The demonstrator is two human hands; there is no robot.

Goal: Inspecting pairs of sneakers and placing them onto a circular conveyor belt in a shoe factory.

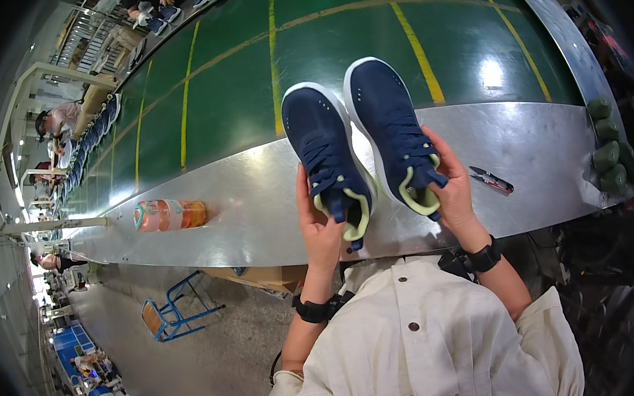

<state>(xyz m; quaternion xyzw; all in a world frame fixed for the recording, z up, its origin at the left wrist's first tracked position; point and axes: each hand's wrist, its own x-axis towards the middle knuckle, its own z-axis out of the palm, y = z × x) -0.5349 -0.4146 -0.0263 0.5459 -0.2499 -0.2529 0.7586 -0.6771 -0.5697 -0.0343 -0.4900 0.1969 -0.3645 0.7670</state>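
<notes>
While you hold both navy shoes up over the steel tabletop (529, 151), neither is set down yet. Your left hand (319, 232) is closed around the heel of the left shoe (323, 150); your right hand (452, 190) clasps the heel of the right shoe (390, 118). Toes point away, soles facing the green belt (328, 50).

bottle (170, 215) left of shoes (358, 145), snips (491, 180) right
</notes>
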